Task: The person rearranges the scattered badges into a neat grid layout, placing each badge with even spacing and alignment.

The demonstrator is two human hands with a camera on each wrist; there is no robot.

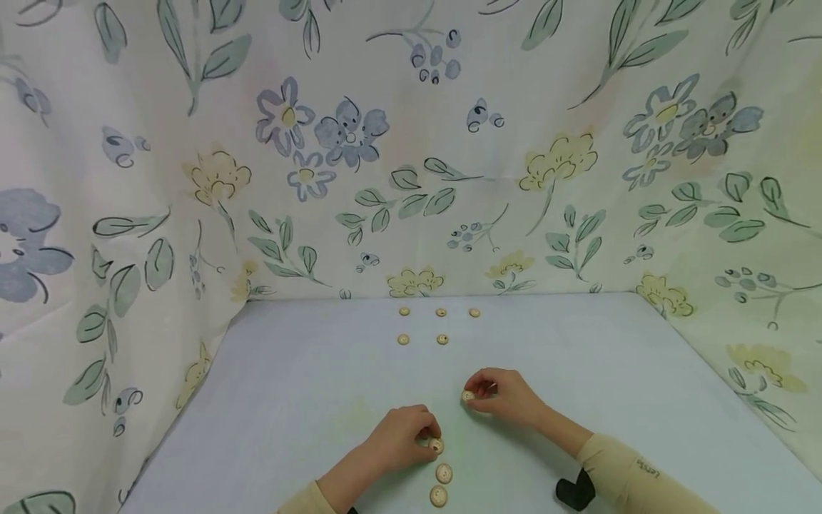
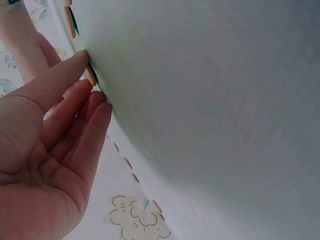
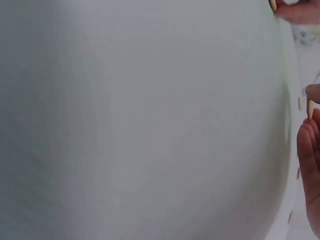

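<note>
Low in the middle of the head view, my left hand (image 1: 401, 437) pinches a round wooden button (image 1: 436, 445) by its edges. The left wrist view shows that button (image 2: 91, 75) edge-on between thumb and fingertips, right at the white surface. Farther forward and to the right, my right hand (image 1: 504, 396) holds another wooden button (image 1: 468, 395) between thumb and fingers; it appears edge-on (image 3: 310, 109) in the right wrist view. Two more buttons, an upper one (image 1: 444, 473) and a lower one (image 1: 439, 495), lie just nearer than the left hand.
Toward the back of the white table (image 1: 308, 371) lie more buttons, three in a far row (image 1: 441, 313) and two in a nearer row (image 1: 403, 340). A flower-printed cloth (image 1: 411, 235) hangs along the back and both sides. Something black (image 1: 574, 491) sits beside the right sleeve.
</note>
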